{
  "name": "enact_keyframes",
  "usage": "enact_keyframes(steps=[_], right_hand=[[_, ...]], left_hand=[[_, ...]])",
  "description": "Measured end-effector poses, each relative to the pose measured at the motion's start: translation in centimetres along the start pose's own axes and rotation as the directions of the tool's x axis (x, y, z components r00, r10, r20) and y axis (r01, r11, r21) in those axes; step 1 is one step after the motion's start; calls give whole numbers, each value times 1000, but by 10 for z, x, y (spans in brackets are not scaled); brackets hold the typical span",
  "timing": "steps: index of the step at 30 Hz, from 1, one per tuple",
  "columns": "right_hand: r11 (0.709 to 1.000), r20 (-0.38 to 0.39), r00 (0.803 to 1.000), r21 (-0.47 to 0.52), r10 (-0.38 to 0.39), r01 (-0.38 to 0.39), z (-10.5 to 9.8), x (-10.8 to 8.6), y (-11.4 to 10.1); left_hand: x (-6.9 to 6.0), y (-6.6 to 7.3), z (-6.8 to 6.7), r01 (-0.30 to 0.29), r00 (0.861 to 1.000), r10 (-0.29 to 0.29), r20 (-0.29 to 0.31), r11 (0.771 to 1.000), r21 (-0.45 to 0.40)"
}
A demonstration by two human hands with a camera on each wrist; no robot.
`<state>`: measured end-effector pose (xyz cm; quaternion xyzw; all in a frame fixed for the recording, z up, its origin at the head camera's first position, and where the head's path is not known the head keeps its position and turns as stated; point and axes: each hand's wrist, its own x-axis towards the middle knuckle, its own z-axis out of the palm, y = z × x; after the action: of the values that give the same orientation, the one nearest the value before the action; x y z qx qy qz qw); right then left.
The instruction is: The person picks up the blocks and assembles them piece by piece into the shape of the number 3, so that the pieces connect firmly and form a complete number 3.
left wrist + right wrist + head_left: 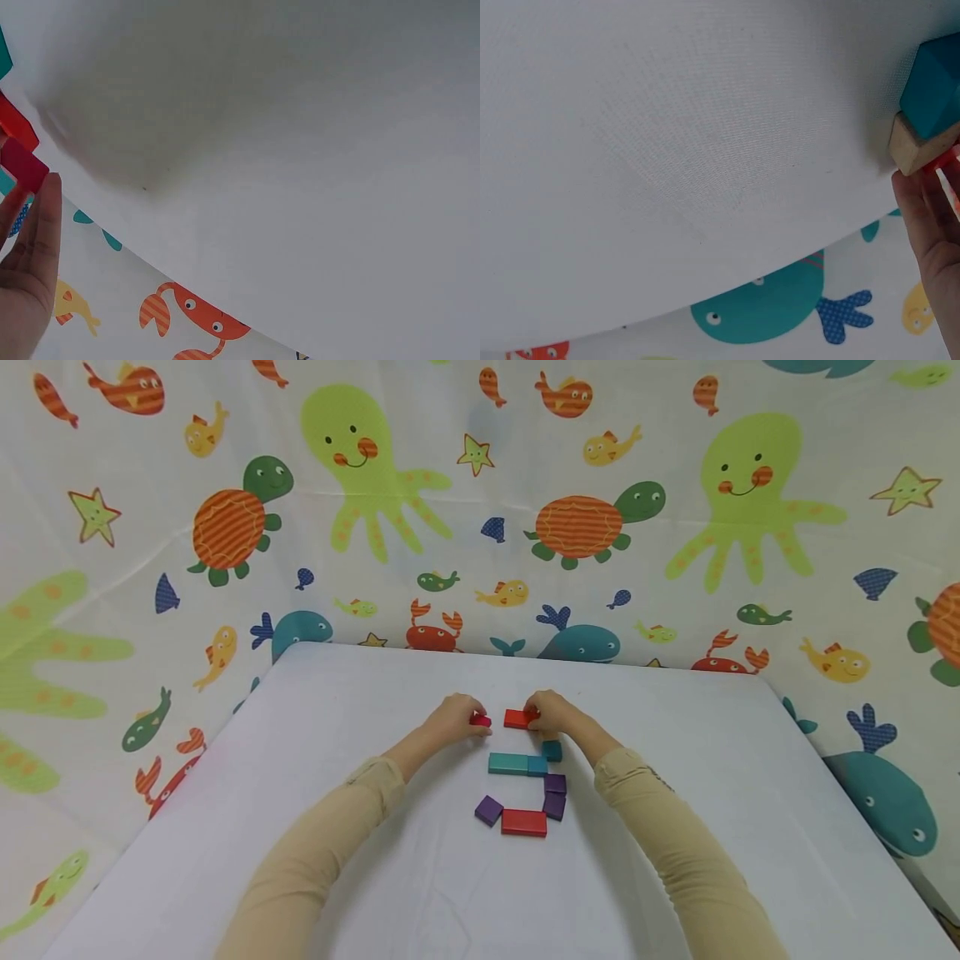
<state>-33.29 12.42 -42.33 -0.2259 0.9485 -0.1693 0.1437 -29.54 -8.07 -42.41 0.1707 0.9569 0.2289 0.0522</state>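
Observation:
My left hand [453, 720] pinches a small crimson block [481, 721] between thumb and fingers, just left of a red block [516, 719]. That crimson block [25, 165] shows at the fingertips in the left wrist view. My right hand [555, 713] grips the right end of the red block, and its fingers partly cover it. Close below that hand sits a dark teal block [552, 751]. A bare-wood surface [909, 146] meets the right fingertips beside a teal block [934, 86] in the right wrist view; whether it belongs to a separate block I cannot tell.
Nearer on the white table [405, 893] lie a long turquoise block [508, 763], a blue-teal block [537, 766], two purple blocks touching on the right, a tilted purple block [489, 811] and a long red block [523, 823]. A patterned cloth [465, 527] hangs behind.

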Motion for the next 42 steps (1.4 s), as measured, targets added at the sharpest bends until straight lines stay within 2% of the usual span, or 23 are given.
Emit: enact_keyframes(steps=[4, 14, 20, 29, 36, 42], right_hand=[[1000, 0, 1000, 8, 16, -16, 0, -1, 0], [999, -2, 999, 3, 43, -43, 0, 2, -4], [998, 1, 998, 5, 56, -56, 0, 1, -5], [998, 6, 998, -2, 70, -70, -2, 2, -8], [998, 3, 998, -14, 67, -67, -4, 5, -10], [996, 13, 996, -4, 92, -92, -4, 3, -9]], left_hand=[[3, 2, 4, -7, 1000, 7, 2, 1000, -1], [9, 4, 15, 34, 999, -34, -29, 999, -20], [14, 1, 22, 6, 998, -4, -66, 1000, 18], [18, 5, 21, 9, 999, -9, -46, 1000, -1], [22, 4, 21, 4, 997, -2, -74, 1000, 26], [24, 6, 23, 12, 999, -11, -45, 1000, 23]])
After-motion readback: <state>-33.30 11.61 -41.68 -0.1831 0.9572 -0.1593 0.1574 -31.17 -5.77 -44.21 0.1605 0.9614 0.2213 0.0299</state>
